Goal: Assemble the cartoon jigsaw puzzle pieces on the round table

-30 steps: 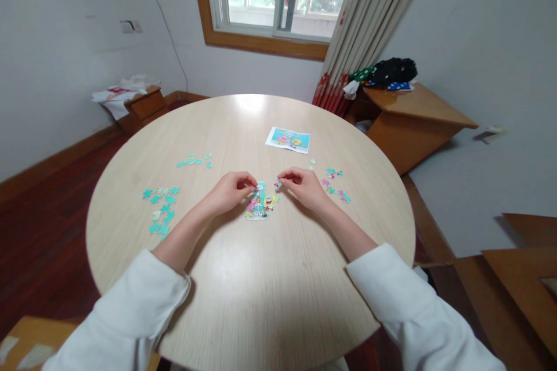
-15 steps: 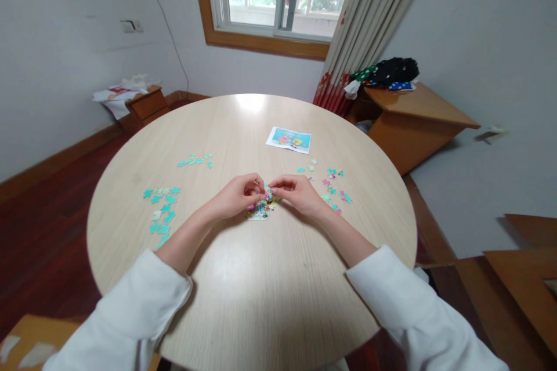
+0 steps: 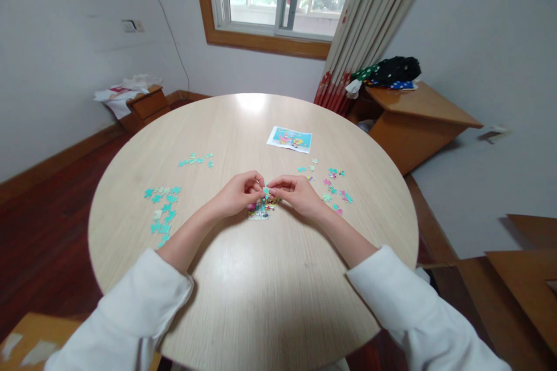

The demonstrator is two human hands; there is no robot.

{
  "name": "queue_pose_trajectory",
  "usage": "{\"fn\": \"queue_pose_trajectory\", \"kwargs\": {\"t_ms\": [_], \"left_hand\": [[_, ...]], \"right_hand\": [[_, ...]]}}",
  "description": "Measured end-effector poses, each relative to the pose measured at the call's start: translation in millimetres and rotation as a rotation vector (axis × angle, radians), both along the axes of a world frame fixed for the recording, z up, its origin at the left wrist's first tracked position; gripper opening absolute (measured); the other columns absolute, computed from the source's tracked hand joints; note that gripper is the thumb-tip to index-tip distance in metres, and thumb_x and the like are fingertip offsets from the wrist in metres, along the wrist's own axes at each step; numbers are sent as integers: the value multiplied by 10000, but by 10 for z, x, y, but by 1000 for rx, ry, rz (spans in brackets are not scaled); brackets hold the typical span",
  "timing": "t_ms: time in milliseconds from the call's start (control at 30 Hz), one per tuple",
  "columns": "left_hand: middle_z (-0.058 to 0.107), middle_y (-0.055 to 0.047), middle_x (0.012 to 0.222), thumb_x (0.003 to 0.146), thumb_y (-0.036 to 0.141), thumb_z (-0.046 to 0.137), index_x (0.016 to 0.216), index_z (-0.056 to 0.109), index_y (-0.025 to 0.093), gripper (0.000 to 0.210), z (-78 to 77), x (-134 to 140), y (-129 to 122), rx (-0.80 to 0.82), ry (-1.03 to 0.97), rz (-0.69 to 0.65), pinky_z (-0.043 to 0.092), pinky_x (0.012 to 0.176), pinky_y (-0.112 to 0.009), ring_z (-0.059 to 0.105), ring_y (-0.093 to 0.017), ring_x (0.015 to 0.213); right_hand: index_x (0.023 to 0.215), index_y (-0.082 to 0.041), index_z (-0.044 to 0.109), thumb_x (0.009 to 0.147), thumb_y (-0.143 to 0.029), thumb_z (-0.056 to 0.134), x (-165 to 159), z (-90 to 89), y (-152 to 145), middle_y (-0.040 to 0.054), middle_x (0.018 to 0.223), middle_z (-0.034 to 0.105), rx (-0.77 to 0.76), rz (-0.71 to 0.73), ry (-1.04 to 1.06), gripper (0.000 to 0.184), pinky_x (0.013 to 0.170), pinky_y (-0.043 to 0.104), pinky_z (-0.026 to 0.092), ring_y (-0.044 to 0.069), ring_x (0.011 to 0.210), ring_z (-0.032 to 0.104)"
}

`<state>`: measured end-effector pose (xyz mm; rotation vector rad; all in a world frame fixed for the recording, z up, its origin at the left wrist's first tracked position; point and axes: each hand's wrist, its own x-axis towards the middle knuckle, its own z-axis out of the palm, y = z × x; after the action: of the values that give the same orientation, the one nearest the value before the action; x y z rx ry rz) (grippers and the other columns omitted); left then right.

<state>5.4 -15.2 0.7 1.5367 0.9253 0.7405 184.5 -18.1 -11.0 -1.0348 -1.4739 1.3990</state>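
Note:
Between the fingertips of both hands is a small turquoise-green jigsaw piece [image 3: 266, 191], held just above a partly joined jigsaw section [image 3: 259, 214]. My left hand [image 3: 242, 192] pinches the piece from the left, thumb and forefinger closed. From the other side my right hand [image 3: 296, 191] grips it, its thumb and forefinger together at the piece's edge. The joined section lies flat on the table, with pink, yellow and pale parts showing; my fingers hide some of it.
Loose turquoise pieces [image 3: 164, 208] lie at the left, with a smaller group [image 3: 195, 159] beyond them. More mixed pieces [image 3: 333, 189] are scattered right of my right hand. A printed picture card [image 3: 290, 139] rests farther back on the round wooden table [image 3: 261, 290].
The piece between my fingertips has turned, and its turquoise-green face now shows where mixed colours showed before. Both hands stay in nearly the same place.

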Motion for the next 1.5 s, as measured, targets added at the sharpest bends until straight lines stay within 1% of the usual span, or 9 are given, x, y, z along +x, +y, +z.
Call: {"fn": "queue_pose_trajectory", "kwargs": {"t_ms": [100,167,233,333,533,667,1000,1300,1500], "left_hand": [[538,36,603,691,267,615,874,549,166,219,-24,-47,71,113,20,128,389,534,-239,511,-96,530],[527,30,586,684,230,604,841,591,156,175,-21,-77,114,178,87,225,384,555,-250,502,-103,546],[526,22,573,680,198,591,817,612,147,147,-9,-95,142,184,121,263,376,560,-257,495,-107,548],[530,14,566,678,168,579,798,623,139,131,4,-98,152,160,138,286,368,555,-262,487,-106,538],[548,9,563,655,147,589,775,614,141,122,23,-87,136,105,133,305,368,545,-263,504,-114,536],[542,9,550,650,142,588,771,609,133,123,31,-97,133,88,140,314,336,516,-253,482,-104,509],[553,9,537,641,140,602,758,624,107,124,-26,-115,146,31,174,301,269,486,-224,452,-83,480],[583,-12,558,662,130,597,785,648,82,142,-54,-136,158,12,238,288,272,482,-222,450,-84,486],[537,16,519,664,130,597,786,653,80,143,-63,-138,157,12,264,285,245,463,-219,403,-70,449]], "right_hand": [[733,-154,671,613,-303,719,20,-15,19,20,699,660,10,-28,-28,197,694,311,476,121,659,584],[733,-154,665,620,-297,707,32,-29,28,17,690,652,12,-40,-43,187,687,312,477,119,646,580],[736,-153,661,632,-292,693,41,-41,33,15,684,646,20,-42,-50,176,682,311,475,115,634,575],[738,-153,654,642,-291,677,53,-51,37,15,684,642,42,-38,-62,170,674,307,469,113,632,571],[751,-153,655,653,-301,669,67,-55,42,22,703,647,63,-42,-88,178,670,306,463,120,652,571],[743,-146,656,654,-278,671,66,-54,39,24,700,646,64,-48,-87,159,671,305,460,116,645,566],[746,-145,661,657,-302,673,72,-94,60,33,707,652,85,-40,-104,181,671,310,467,122,655,568],[750,-143,656,665,-286,659,73,-97,62,31,709,652,91,-40,-113,167,669,305,465,116,646,566],[759,-148,656,676,-294,653,76,-116,69,37,721,658,102,-35,-130,169,669,304,466,121,659,571]]}}
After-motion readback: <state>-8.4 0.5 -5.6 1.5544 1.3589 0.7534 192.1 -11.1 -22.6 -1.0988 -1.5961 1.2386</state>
